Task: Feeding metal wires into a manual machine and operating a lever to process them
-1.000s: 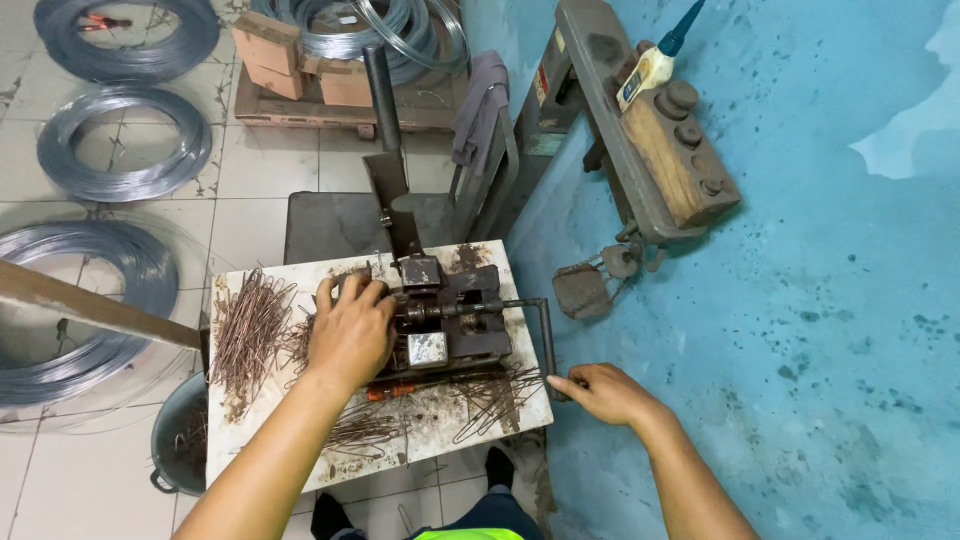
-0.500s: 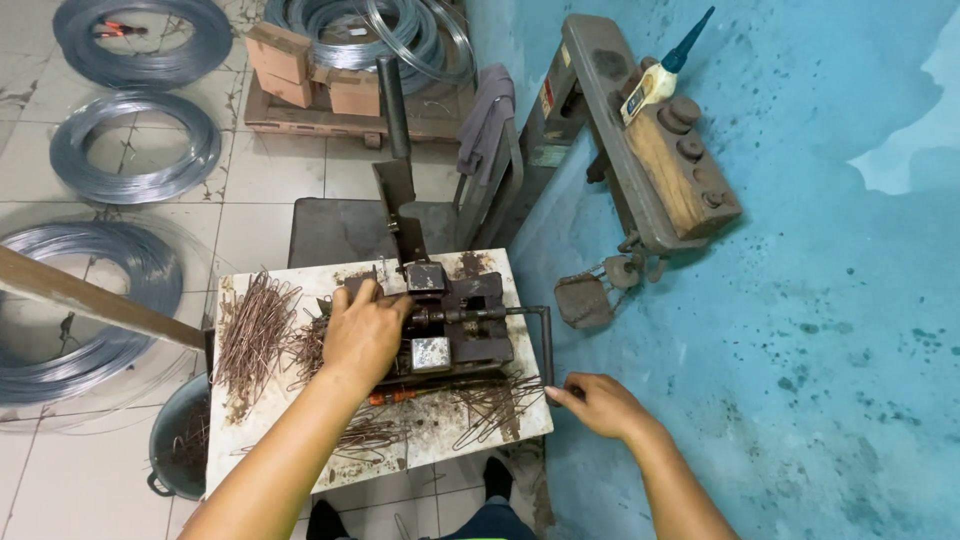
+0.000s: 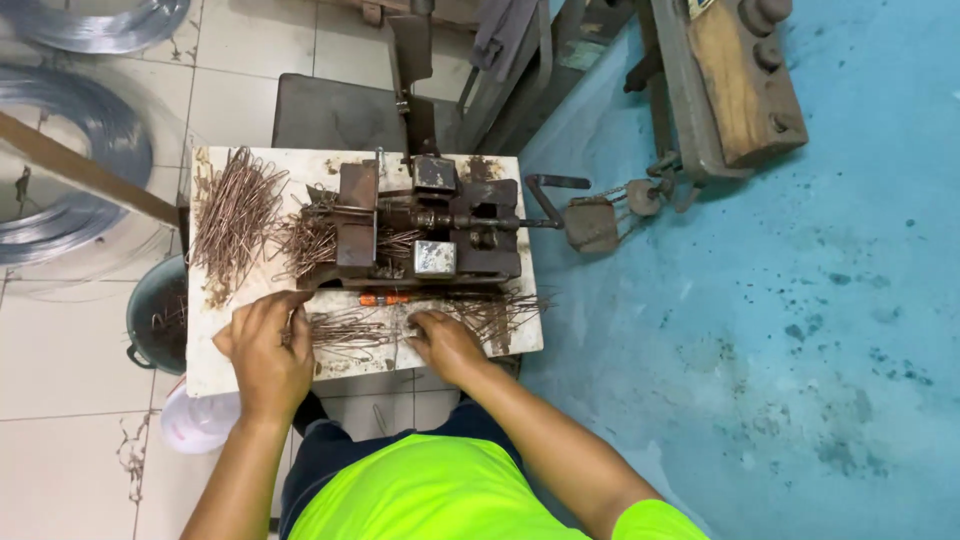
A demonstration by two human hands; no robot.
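A: Where the board's [image 3: 225,375] near edge meets the person's lap, what is listed first?

B: Item one, left hand [image 3: 265,350]: palm down, fingers loosely curled on the near-left of the board, fingertips at the left end of a small bundle of bent wires [image 3: 350,330]. Item two, right hand [image 3: 445,345]: palm down, fingers curled onto the right end of the same bundle. Whether either hand actually pinches a wire, I cannot tell.

A: And just past the bundle?

B: Item three, an orange-handled tool [image 3: 385,298], lying flat between the bundle and the jig. Item four, loose wires [image 3: 495,310] spread at the near-right corner.

A: Middle of the board?

B: Item five, a rusty iron jig [image 3: 420,235], its crank [image 3: 545,200] sticking out over the right edge, no hand on it. Item six, a larger wire heap [image 3: 235,215] at far left.

A: Beyond?

B: A bucket [image 3: 150,320] below the left edge; wire coils [image 3: 75,160] on the tiled floor farther off.
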